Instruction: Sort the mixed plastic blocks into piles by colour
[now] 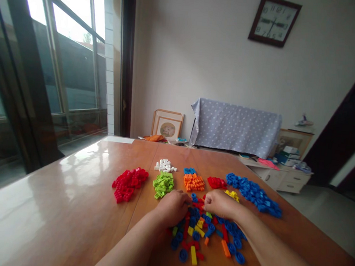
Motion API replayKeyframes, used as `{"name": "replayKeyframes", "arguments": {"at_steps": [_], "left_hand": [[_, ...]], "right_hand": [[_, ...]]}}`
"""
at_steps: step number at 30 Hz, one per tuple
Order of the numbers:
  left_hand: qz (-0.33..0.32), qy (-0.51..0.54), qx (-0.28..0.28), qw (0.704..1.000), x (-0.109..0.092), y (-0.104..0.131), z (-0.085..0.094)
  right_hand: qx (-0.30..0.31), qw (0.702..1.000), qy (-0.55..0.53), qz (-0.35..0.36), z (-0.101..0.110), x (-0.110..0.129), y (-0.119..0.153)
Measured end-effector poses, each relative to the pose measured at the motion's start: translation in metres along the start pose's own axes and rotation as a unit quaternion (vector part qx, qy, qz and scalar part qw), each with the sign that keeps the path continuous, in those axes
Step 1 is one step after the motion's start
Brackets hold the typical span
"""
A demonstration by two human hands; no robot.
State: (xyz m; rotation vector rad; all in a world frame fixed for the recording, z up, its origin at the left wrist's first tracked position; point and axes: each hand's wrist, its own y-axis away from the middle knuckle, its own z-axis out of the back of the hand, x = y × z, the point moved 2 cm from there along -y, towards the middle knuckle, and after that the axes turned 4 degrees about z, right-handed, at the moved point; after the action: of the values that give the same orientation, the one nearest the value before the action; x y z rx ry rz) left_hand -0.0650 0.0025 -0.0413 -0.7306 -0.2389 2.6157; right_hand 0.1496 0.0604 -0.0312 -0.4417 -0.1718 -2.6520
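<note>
A mixed pile of plastic building bricks (199, 231) in blue, red, yellow, orange and green lies on the wooden table, round blue pieces among them. My left hand (173, 207) is at the pile's upper left edge, fingers curled down towards the bricks. Opposite it, my right hand (221, 204) is closed in a fist-like pinch over the upper right of the pile. Whatever either hand's fingers hold is hidden. Between the hands lie a few red and blue pieces. Just beyond my left hand is a lime green brick heap (163, 184); yellow bricks (232, 195) show behind my right hand.
Sorted heaps stand farther out on the table (74, 207): red bricks (129, 182), white bricks (164, 165), orange bricks (193, 183), small blue bricks (189, 171), more red bricks (216, 183) and a long blue heap (254, 194). Beyond are a cloth-covered object (236, 128) and a low cabinet (288, 180).
</note>
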Motion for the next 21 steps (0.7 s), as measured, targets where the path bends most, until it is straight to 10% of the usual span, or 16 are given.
{"name": "replayKeyframes", "arguments": {"at_steps": [21], "left_hand": [[-0.001, 0.013, -0.005, 1.0, 0.0016, -0.0003, -0.0029]], "right_hand": [[-0.012, 0.999, 0.03, 0.01, 0.0012, 0.0075, -0.0012]]}}
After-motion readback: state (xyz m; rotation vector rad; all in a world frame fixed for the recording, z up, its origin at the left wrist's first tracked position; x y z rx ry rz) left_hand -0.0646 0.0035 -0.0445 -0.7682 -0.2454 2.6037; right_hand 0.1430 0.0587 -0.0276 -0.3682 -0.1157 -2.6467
